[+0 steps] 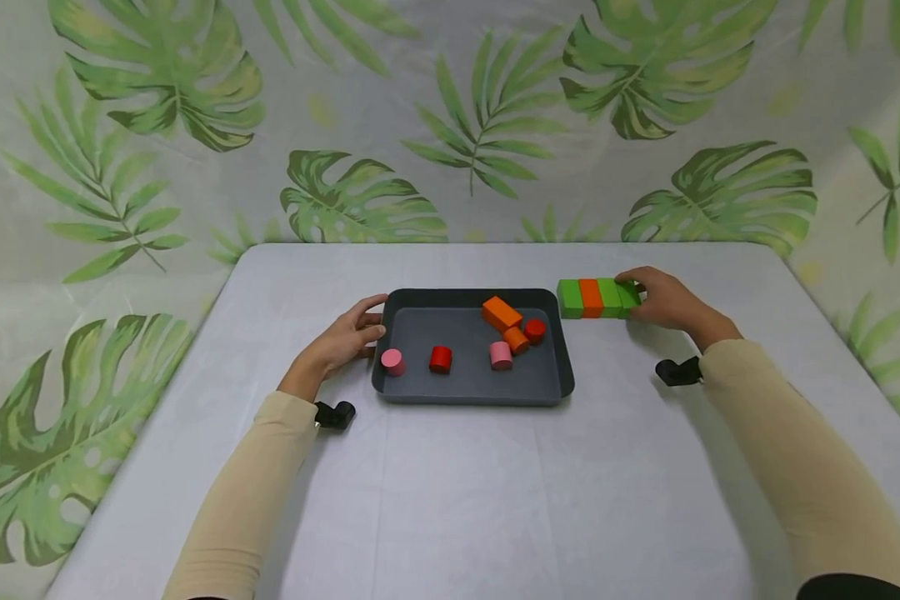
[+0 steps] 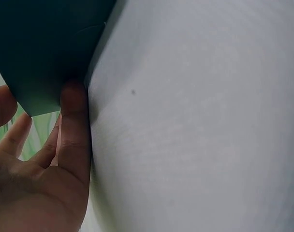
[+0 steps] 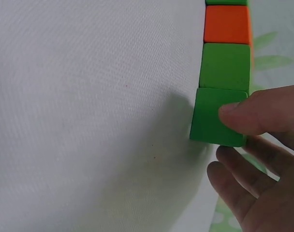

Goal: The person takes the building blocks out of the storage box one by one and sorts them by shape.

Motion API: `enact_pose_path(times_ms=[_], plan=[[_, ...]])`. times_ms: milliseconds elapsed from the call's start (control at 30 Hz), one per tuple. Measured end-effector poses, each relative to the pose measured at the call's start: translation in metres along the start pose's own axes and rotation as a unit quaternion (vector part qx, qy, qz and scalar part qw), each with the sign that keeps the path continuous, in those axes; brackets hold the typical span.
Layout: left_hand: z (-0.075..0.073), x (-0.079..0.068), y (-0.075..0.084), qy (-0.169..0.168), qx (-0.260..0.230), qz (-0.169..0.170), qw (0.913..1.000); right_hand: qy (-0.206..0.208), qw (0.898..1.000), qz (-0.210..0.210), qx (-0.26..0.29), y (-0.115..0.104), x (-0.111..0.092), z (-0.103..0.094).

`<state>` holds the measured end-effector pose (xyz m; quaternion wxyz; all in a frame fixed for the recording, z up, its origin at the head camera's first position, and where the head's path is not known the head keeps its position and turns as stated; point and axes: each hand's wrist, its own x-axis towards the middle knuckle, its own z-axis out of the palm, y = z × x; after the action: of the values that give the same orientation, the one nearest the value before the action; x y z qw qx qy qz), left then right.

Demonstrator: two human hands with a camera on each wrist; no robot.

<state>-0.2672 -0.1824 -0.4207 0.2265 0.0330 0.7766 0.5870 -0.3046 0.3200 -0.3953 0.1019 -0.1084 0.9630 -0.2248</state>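
My left hand (image 1: pixel 342 337) rests at the left side of a dark grey tray (image 1: pixel 468 399), fingers extended against its outer wall. In the left wrist view one finger (image 2: pixel 73 125) lies along the tray wall (image 2: pixel 45 53), close to the tabletop. To the tray's right stands a row of cubes: green, orange, green, green. My right hand (image 1: pixel 669 302) pinches the end green block (image 3: pixel 214 121) between thumb and fingers. That block sits slightly askew against its green neighbour (image 3: pixel 225 66). The orange block (image 1: pixel 590 298) is further along the row, beside the first green block (image 1: pixel 570 298).
Inside the tray lie an orange rectangular block (image 1: pixel 502 313), an orange cylinder (image 1: pixel 516 340), a red-orange cylinder (image 1: pixel 535 331), a red cylinder (image 1: pixel 440 359) and pink cylinders (image 1: pixel 500 356) at the middle and left. A white cloth covers the table (image 1: pixel 457 500). Leaf-patterned fabric (image 1: pixel 480 125) hangs behind.
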Motion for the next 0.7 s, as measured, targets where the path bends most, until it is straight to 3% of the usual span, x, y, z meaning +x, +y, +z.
enact_pose_path(times_ms=[700], plan=[[0.0006, -0.0011, 0.0009, -0.003, 0.005, 0.006, 1.0, -0.005, 1.0, 0.012, 0.003, 0.0004, 0.0018, 0.0011]])
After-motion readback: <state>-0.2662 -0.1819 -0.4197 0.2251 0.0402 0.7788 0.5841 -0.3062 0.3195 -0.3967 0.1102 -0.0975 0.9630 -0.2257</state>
